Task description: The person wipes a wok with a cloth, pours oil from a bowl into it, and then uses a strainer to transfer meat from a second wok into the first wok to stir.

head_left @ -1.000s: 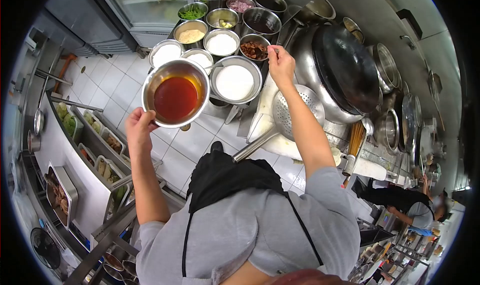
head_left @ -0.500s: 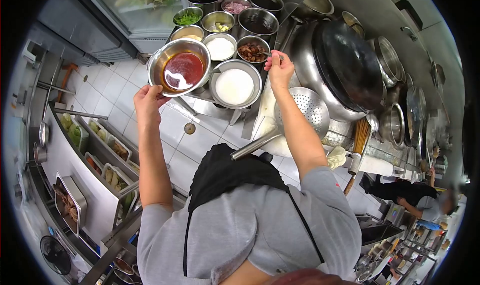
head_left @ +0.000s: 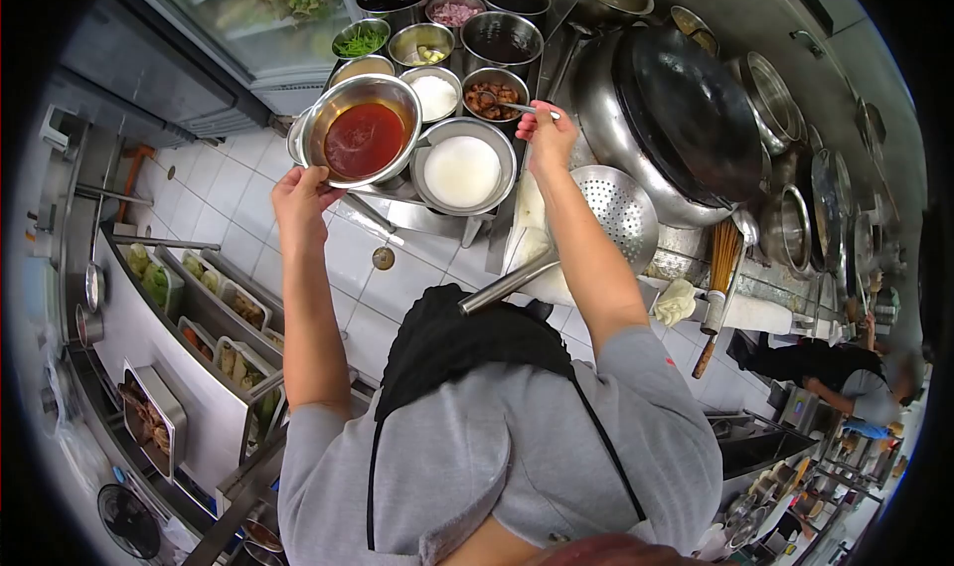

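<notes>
- While the left hand (head_left: 303, 193) grips the near rim of one steel bowl (head_left: 363, 134), fingers closed on the edge, the bowl is held level in the air over the left side of a cluster of containers.
- Contents of the bowl: one pool of red-brown liquid, filling most of its base.
- Right hand (head_left: 545, 134): fingers pressed together, pinching the handle end of one spoon (head_left: 519, 109).
- Spoon position: its tip reaches into the container of brown pieces (head_left: 487, 97), just beside the right hand.
- Round steel containers counted: at least nine. They include one large one of white powder (head_left: 462, 168), one smaller of white powder (head_left: 435, 94), one of green vegetable (head_left: 360, 41), one of pink pieces (head_left: 454, 12) and one of dark liquid (head_left: 500, 41). Any beneath the held bowl are hidden.
- One dark wok (head_left: 686, 109) sits to the right of the containers.
- One perforated skimmer (head_left: 606, 213) lies below the wok, its handle running under the right forearm.
- One co-worker (head_left: 845, 387) bends over at the far right, well apart.
</notes>
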A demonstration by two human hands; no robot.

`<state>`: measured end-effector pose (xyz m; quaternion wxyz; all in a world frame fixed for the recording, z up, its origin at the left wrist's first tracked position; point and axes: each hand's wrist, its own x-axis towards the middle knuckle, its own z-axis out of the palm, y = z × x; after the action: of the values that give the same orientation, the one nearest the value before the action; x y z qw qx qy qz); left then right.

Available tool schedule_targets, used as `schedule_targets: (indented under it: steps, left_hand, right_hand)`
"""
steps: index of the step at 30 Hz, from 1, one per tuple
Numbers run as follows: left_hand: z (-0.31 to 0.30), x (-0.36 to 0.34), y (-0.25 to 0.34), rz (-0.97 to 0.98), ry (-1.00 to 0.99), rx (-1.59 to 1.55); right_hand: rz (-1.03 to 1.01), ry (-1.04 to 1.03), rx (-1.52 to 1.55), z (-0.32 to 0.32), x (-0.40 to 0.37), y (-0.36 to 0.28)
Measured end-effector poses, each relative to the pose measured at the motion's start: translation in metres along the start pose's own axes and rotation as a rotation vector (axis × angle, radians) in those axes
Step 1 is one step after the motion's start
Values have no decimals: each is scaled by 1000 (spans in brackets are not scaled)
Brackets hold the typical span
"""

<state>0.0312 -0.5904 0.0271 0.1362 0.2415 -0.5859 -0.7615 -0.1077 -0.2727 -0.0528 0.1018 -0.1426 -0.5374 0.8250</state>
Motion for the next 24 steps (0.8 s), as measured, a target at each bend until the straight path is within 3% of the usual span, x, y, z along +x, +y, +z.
schedule_targets:
  steps: [6,12,21,24]
  left_hand:
    - [7,6,-1,8,-26,-7]
    - [17,11,-2,-8,-33,-19]
    - [46,42,-10,26,-25,-47]
    - [63,55,-12,47,-50,-40]
  right_hand:
    - [95,-13,27,-1,-4,-5]
    - [306,164,193,-16,6,-2]
    - [160,156,201,-14,11,-50]
    - [73,57,228,-3,7,-82]
